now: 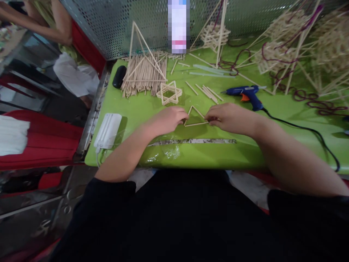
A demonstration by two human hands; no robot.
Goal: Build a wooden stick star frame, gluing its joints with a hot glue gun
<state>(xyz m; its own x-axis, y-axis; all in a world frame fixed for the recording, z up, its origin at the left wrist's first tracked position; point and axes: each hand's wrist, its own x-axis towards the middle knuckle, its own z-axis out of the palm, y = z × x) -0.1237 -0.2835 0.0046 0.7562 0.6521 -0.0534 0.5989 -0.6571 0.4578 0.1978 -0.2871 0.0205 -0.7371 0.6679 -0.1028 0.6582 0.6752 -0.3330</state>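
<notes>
A small triangle of thin wooden sticks [195, 117] lies flat on the green table [223, 153]. My left hand [169, 120] pinches its left corner with curled fingers. My right hand [231, 117] pinches its right corner the same way. Just behind the triangle sits a finished star of stacked sticks [169, 93]. A blue glue gun [247, 94] with an orange trigger lies to the right of my right hand, its black cord [313, 133] trailing off to the right edge.
A heap of loose sticks [144, 74] with a tall stick pyramid [141, 47] stands at the back left, beside a black case [119, 76]. A white power bank [108, 130] lies front left. Stick lanterns with purple cord [294, 47] fill the back right. Another person [68, 43] sits at far left.
</notes>
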